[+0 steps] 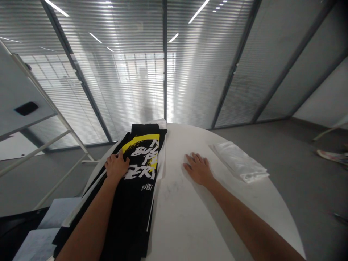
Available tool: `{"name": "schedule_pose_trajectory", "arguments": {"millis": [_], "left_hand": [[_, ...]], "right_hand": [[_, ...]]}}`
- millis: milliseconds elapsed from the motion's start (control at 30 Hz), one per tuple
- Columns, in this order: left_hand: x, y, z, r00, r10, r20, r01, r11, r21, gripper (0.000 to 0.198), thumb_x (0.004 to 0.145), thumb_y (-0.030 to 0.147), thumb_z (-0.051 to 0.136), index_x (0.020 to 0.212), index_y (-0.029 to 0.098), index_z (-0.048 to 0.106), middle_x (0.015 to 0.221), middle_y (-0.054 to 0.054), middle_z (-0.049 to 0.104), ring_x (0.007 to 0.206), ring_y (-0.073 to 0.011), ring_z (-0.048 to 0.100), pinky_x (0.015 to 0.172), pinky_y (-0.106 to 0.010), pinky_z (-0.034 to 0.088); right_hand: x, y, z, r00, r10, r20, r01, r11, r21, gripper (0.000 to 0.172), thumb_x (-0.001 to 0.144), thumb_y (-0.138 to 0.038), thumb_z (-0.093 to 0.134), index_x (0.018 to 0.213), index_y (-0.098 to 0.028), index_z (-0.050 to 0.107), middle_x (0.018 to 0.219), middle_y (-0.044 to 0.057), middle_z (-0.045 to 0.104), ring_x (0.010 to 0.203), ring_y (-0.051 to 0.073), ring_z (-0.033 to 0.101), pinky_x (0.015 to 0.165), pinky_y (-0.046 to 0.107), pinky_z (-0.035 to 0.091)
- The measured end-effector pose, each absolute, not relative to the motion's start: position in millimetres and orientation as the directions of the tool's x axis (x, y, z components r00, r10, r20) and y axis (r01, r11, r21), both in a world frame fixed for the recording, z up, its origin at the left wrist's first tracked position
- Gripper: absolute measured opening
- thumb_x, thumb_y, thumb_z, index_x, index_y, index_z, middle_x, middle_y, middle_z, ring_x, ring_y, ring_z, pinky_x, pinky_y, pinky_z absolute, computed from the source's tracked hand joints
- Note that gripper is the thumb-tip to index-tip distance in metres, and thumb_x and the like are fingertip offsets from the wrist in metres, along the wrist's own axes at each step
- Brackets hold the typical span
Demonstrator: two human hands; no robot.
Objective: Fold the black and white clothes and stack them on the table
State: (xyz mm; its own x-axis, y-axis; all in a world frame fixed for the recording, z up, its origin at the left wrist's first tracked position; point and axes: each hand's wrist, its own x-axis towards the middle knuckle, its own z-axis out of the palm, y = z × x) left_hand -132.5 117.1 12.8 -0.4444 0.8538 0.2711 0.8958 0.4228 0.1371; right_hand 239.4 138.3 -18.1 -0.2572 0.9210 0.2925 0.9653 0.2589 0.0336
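A black T-shirt [136,203] with a yellow and white print lies folded lengthwise on the left part of the round white table [179,217]. On its left side, beside the print, rests my left hand [116,166], fingers spread on the cloth. White fabric [161,159] shows along the shirt's right edge and behind its far end; I cannot tell whether it is a separate piece. My right hand [198,168] lies flat on the bare tabletop, fingers apart and holding nothing. To the right of it is a folded white cloth [239,161].
Glass panels with blinds [130,72] stand behind the table. A whiteboard on a white frame [49,101] is at the left. Pale grey panels or seats [38,244] sit low at the left, close to the table. Grey floor [307,163] extends on the right.
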Motion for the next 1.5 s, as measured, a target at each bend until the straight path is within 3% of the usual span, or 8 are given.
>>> {"name": "schedule_pose_trajectory", "arguments": {"millis": [400,633,767,867,1100,1333,1400,1500], "left_hand": [[-141,124,16,-0.57,0.797,0.2,0.808,0.5,0.311,0.045,0.083,0.05,0.046,0.116,0.026,0.066,0.124,-0.016,0.052,0.118,-0.0388,0.044,0.095,-0.053,0.037],[-133,121,24,-0.449,0.824,0.347,0.892,0.39,0.228,0.03,0.085,0.04,0.046,0.1,0.023,0.067,0.114,-0.013,0.06,0.113,-0.0346,0.05,0.091,-0.049,0.04],[-130,119,32,-0.387,0.887,0.25,0.912,0.328,0.248,0.031,0.091,0.036,0.036,0.103,0.02,0.06,0.096,-0.011,0.068,0.095,-0.0293,0.062,0.082,-0.041,0.045],[-130,117,36,-0.404,0.901,0.157,0.904,0.366,0.221,0.036,0.092,0.035,0.031,0.11,0.017,0.056,0.09,-0.013,0.069,0.087,-0.0305,0.066,0.077,-0.041,0.046],[-133,109,43,-0.492,0.871,-0.021,0.867,0.492,0.085,0.055,0.086,0.057,0.034,0.102,0.014,0.065,0.105,-0.021,0.068,0.101,-0.0405,0.062,0.082,-0.053,0.045],[-126,93,53,-0.375,0.914,-0.155,0.923,0.384,0.034,0.046,0.085,0.049,0.043,0.111,0.016,0.062,0.109,-0.02,0.067,0.104,-0.0377,0.063,0.081,-0.048,0.047],[-125,92,58,-0.304,0.936,-0.176,0.944,0.321,0.078,0.041,0.086,0.04,0.044,0.116,0.015,0.06,0.111,-0.02,0.067,0.105,-0.0364,0.062,0.085,-0.048,0.046],[-119,98,70,-0.124,0.98,-0.155,0.946,0.163,0.279,0.043,0.087,0.027,0.044,0.126,0.011,0.055,0.122,-0.019,0.063,0.116,-0.0314,0.057,0.095,-0.042,0.043]], "right_hand": [[238,141,-18,-0.265,0.919,0.291,0.963,0.266,0.037,0.053,0.096,-0.049,0.033,0.141,-0.025,0.045,0.146,0.014,0.043,0.133,0.032,0.035,0.105,0.051,0.026],[239,140,-18,-0.265,0.92,0.289,0.963,0.266,0.036,0.053,0.096,-0.049,0.032,0.141,-0.025,0.045,0.146,0.013,0.042,0.133,0.031,0.035,0.105,0.05,0.026],[239,139,-17,-0.262,0.919,0.294,0.964,0.265,0.03,0.053,0.096,-0.049,0.031,0.141,-0.025,0.045,0.147,0.013,0.041,0.133,0.031,0.035,0.105,0.05,0.025],[239,139,-17,-0.261,0.92,0.291,0.964,0.266,0.022,0.053,0.096,-0.049,0.032,0.141,-0.025,0.045,0.146,0.013,0.042,0.133,0.032,0.035,0.105,0.051,0.025],[240,140,-18,-0.26,0.922,0.288,0.963,0.269,0.007,0.053,0.096,-0.05,0.032,0.14,-0.024,0.045,0.146,0.014,0.042,0.133,0.032,0.034,0.105,0.051,0.024],[241,139,-18,-0.251,0.922,0.294,0.964,0.266,-0.012,0.053,0.095,-0.05,0.034,0.14,-0.024,0.047,0.146,0.014,0.042,0.133,0.032,0.034,0.105,0.051,0.023],[240,138,-17,-0.249,0.923,0.295,0.964,0.265,-0.013,0.053,0.095,-0.05,0.034,0.14,-0.024,0.047,0.146,0.014,0.041,0.133,0.032,0.034,0.106,0.051,0.023],[240,137,-14,-0.247,0.927,0.283,0.965,0.261,-0.013,0.053,0.095,-0.05,0.033,0.14,-0.024,0.046,0.146,0.014,0.042,0.133,0.032,0.034,0.106,0.051,0.024]]}}
